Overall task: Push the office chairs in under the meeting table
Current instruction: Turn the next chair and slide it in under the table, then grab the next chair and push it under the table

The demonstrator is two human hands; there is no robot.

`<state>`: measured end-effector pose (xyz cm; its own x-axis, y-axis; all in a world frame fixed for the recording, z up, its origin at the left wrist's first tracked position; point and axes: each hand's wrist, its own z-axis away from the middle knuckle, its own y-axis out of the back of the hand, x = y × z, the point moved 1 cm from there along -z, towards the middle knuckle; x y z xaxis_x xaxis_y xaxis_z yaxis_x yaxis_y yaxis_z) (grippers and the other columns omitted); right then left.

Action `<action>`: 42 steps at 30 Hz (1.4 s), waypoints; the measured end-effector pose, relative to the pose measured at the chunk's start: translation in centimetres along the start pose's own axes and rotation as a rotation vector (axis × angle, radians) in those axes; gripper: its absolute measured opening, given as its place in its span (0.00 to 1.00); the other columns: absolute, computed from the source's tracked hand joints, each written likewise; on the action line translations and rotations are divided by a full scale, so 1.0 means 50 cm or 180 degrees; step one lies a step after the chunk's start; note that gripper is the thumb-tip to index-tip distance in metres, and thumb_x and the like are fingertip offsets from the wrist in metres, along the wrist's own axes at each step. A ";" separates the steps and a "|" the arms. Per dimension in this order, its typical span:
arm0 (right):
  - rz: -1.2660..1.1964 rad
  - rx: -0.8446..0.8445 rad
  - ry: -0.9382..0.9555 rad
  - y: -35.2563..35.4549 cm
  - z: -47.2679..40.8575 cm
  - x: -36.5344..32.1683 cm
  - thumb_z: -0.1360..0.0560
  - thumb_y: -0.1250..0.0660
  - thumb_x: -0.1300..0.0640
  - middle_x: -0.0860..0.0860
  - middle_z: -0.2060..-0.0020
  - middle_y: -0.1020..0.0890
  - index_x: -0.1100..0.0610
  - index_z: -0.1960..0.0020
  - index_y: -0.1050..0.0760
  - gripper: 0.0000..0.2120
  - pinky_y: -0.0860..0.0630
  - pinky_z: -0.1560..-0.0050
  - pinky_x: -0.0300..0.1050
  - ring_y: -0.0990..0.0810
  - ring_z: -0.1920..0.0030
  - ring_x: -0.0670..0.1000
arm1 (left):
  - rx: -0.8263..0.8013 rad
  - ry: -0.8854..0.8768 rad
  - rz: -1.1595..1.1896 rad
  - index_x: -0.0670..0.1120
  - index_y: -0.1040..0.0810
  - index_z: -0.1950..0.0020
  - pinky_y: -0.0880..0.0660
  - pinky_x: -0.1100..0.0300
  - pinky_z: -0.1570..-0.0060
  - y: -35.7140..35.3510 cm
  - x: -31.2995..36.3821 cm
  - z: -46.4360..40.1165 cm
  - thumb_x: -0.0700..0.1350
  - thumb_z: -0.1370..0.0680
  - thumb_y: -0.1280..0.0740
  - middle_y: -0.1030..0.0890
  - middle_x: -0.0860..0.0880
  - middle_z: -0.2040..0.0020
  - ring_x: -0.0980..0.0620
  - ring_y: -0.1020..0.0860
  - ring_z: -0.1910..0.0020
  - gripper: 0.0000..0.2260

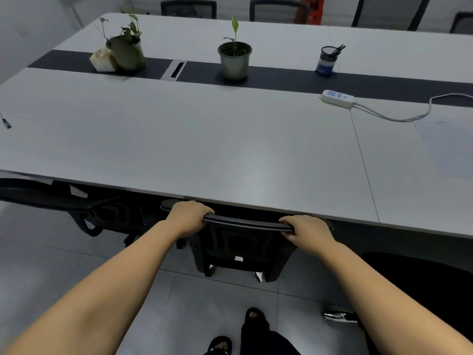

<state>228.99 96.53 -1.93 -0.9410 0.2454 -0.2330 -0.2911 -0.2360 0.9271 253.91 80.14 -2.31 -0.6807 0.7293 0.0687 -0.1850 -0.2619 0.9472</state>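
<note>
A black mesh office chair point(243, 242) stands right in front of me, its back close against the near edge of the long grey meeting table point(204, 139). My left hand point(188, 217) grips the left end of the chair's top rail, fingers curled over it. My right hand point(307, 233) grips the right end of the same rail. The chair's seat is hidden under the tabletop. Another black chair point(84, 208) sits tucked under the table to the left. A third black chair point(422, 290) stands out from the table at the lower right.
On the table stand two potted plants point(234, 57), a tissue box point(102, 58), a pen cup point(327, 58) and a white power strip point(336, 98) with its cable. More chairs point(277, 8) line the far side. My feet point(253, 319) are on the grey tiled floor.
</note>
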 end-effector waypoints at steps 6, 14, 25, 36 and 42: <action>-0.0497 0.0210 0.0065 0.051 0.082 -0.057 0.25 0.37 0.47 0.48 0.31 0.31 0.49 0.29 0.39 0.27 0.36 0.34 0.46 0.34 0.32 0.49 | -0.0243 -0.0478 0.0197 0.51 0.37 0.28 0.31 0.54 0.39 0.049 0.015 0.045 0.51 0.25 0.35 0.26 0.48 0.34 0.48 0.29 0.35 0.26; -0.2512 0.1239 -0.0409 0.059 0.305 -0.178 0.28 0.32 0.51 0.34 0.41 0.27 0.41 0.35 0.33 0.23 0.32 0.38 0.38 0.29 0.39 0.35 | 0.0447 -0.0684 0.2127 0.66 0.33 0.36 0.31 0.67 0.38 0.091 0.042 0.289 0.62 0.31 0.40 0.24 0.65 0.40 0.67 0.28 0.39 0.23; -0.4011 0.2464 -0.1530 -0.055 0.598 -0.294 0.29 0.33 0.64 0.39 0.45 0.20 0.46 0.41 0.26 0.21 0.26 0.50 0.27 0.20 0.47 0.41 | 0.0968 -0.0443 0.3946 0.67 0.26 0.43 0.26 0.73 0.49 0.006 0.141 0.497 0.44 0.31 0.35 0.18 0.57 0.46 0.58 0.20 0.46 0.23; -0.4026 0.3673 -0.2524 -0.139 0.853 -0.301 0.35 0.32 0.45 0.37 0.47 0.19 0.45 0.42 0.26 0.21 0.26 0.51 0.27 0.20 0.47 0.40 | 0.0213 -0.1447 0.3657 0.65 0.26 0.41 0.26 0.72 0.49 -0.006 0.322 0.521 0.56 0.34 0.35 0.18 0.59 0.47 0.60 0.21 0.46 0.21; -0.3982 0.4089 -0.2948 -0.203 1.050 -0.265 0.36 0.34 0.54 0.35 0.48 0.19 0.43 0.45 0.25 0.19 0.25 0.50 0.28 0.20 0.47 0.41 | -0.0120 -0.1843 0.3531 0.69 0.27 0.43 0.26 0.72 0.48 -0.037 0.505 0.578 0.53 0.30 0.32 0.19 0.61 0.46 0.62 0.21 0.46 0.18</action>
<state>253.46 145.05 7.16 0.1192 0.1246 -0.9850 0.0754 0.9881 0.1341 257.56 117.28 6.73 -0.0731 0.2722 0.9595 0.2614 -0.9232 0.2818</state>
